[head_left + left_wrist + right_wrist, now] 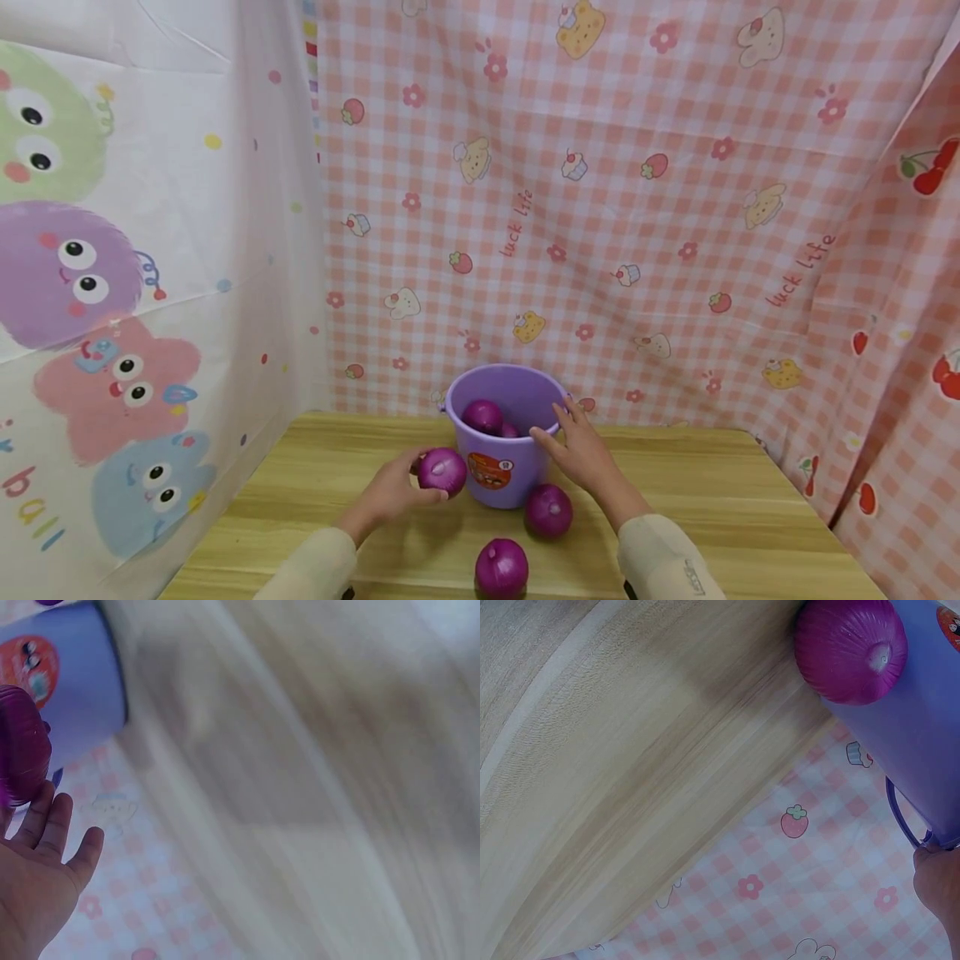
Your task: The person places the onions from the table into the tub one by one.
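My left hand (397, 490) holds a red onion (442, 472) between thumb and fingers, just left of a purple bucket (501, 487) and below its rim. In the left wrist view the same onion (22, 746) appears in front of the bucket's wall, with the little finger standing out from the others. My right hand (587, 450) rests with spread, mostly straight fingers on the right side of the bucket's rim. Inside the bucket lie a red onion (483, 417) and part of another (509, 430).
Two loose red onions lie on the wooden table (675, 500): one onion (549, 511) close to the bucket's front right, another onion (502, 568) nearer me. A pink checked cloth (600, 225) hangs behind the table, and a white printed cloth (247, 275) hangs on the left.
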`<act>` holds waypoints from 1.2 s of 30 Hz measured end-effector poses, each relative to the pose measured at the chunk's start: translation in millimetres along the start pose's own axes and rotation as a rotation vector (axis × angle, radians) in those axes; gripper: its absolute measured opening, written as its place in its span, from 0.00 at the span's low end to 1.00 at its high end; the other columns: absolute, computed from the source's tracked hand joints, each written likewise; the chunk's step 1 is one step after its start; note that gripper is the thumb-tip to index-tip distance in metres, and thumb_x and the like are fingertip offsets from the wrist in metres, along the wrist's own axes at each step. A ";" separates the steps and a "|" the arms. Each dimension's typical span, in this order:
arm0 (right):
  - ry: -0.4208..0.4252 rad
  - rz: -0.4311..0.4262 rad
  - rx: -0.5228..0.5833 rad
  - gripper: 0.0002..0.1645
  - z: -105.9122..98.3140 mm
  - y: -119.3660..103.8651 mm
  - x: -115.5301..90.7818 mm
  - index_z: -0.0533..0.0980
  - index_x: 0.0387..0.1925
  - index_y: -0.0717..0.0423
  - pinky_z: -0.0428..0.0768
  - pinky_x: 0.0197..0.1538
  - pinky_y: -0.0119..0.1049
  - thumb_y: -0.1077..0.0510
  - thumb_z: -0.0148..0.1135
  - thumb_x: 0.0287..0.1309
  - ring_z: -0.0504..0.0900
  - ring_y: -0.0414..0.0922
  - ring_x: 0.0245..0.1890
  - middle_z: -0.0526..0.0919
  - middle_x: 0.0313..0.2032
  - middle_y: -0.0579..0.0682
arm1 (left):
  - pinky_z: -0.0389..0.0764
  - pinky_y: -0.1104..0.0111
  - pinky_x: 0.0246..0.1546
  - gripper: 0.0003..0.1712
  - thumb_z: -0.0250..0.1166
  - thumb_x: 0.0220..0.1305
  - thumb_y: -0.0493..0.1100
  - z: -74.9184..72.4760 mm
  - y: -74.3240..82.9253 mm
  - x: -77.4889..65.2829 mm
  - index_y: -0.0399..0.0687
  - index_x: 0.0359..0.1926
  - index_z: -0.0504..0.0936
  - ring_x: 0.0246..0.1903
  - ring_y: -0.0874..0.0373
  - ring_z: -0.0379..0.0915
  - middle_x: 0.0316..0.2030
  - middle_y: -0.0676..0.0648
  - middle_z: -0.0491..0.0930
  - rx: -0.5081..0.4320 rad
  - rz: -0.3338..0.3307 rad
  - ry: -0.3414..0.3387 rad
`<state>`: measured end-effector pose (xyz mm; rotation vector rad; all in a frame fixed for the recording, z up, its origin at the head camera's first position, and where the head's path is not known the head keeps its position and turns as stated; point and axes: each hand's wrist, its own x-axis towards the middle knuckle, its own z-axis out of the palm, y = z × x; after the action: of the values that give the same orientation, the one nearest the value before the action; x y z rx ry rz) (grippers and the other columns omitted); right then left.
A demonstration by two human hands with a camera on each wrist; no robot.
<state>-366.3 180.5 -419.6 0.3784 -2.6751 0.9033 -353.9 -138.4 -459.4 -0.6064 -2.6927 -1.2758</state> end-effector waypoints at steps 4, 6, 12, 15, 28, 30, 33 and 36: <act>-0.002 -0.002 0.002 0.48 0.9 0.0 0.2 0.60 0.72 0.67 0.58 0.69 0.64 0.34 0.52 0.68 0.54 0.66 0.72 0.51 0.75 0.66 | 0.80 0.53 0.47 0.42 0.79 0.49 0.52 -12.9 3.0 5.3 0.41 0.62 0.75 0.45 0.52 0.77 0.45 0.44 0.82 0.002 -0.048 0.039; -0.004 -0.001 0.003 0.48 1.3 -0.2 0.4 0.60 0.72 0.67 0.58 0.69 0.64 0.34 0.52 0.68 0.54 0.65 0.72 0.51 0.75 0.65 | 0.80 0.54 0.45 0.41 0.79 0.49 0.51 -20.4 5.7 7.6 0.41 0.63 0.75 0.44 0.52 0.77 0.44 0.45 0.81 0.000 -0.076 0.061; 0.000 0.000 0.001 0.48 0.9 -1.1 1.2 0.60 0.72 0.67 0.57 0.69 0.64 0.34 0.52 0.68 0.53 0.65 0.72 0.50 0.75 0.65 | 0.80 0.54 0.46 0.43 0.77 0.53 0.48 -47.0 14.7 17.6 0.40 0.67 0.69 0.47 0.47 0.76 0.47 0.40 0.79 -0.084 -0.126 0.105; -0.001 0.000 0.002 0.48 0.1 -1.8 0.9 0.59 0.72 0.67 0.58 0.69 0.64 0.34 0.52 0.69 0.54 0.65 0.72 0.50 0.75 0.65 | 0.80 0.52 0.48 0.45 0.76 0.55 0.49 -58.8 22.0 26.0 0.38 0.68 0.67 0.50 0.45 0.76 0.50 0.37 0.78 -0.088 -0.123 0.121; -0.020 0.017 0.011 0.49 -0.6 0.1 0.8 0.58 0.73 0.66 0.56 0.70 0.64 0.33 0.50 0.69 0.52 0.65 0.73 0.48 0.76 0.64 | 0.79 0.51 0.53 0.44 0.75 0.55 0.52 -57.4 77.7 68.2 0.43 0.68 0.68 0.52 0.45 0.77 0.54 0.37 0.79 -0.022 -0.084 0.090; -0.020 0.015 0.010 0.49 -0.7 0.5 0.5 0.58 0.73 0.66 0.56 0.70 0.65 0.32 0.50 0.69 0.52 0.66 0.73 0.48 0.76 0.64 | 0.79 0.51 0.53 0.44 0.75 0.55 0.52 -51.6 85.5 73.3 0.41 0.68 0.68 0.53 0.44 0.77 0.55 0.36 0.79 -0.004 -0.088 0.084; -0.024 0.019 0.009 0.50 -0.5 1.1 0.5 0.58 0.73 0.66 0.56 0.70 0.65 0.31 0.50 0.68 0.52 0.66 0.73 0.48 0.76 0.64 | 0.78 0.51 0.55 0.43 0.74 0.56 0.53 -41.7 94.3 80.0 0.41 0.68 0.68 0.54 0.44 0.76 0.56 0.37 0.78 0.019 -0.091 0.080; -0.027 0.024 0.006 0.50 -0.1 1.5 0.3 0.58 0.73 0.65 0.56 0.69 0.65 0.31 0.49 0.68 0.52 0.66 0.72 0.48 0.76 0.64 | 0.77 0.51 0.56 0.42 0.74 0.56 0.52 -32.4 101.0 84.1 0.41 0.67 0.69 0.54 0.44 0.76 0.56 0.37 0.78 0.013 -0.077 0.068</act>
<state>-367.1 181.6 -420.3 0.3629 -2.7080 0.9198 -393.6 -79.4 -344.2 -0.4529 -2.6910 -1.2720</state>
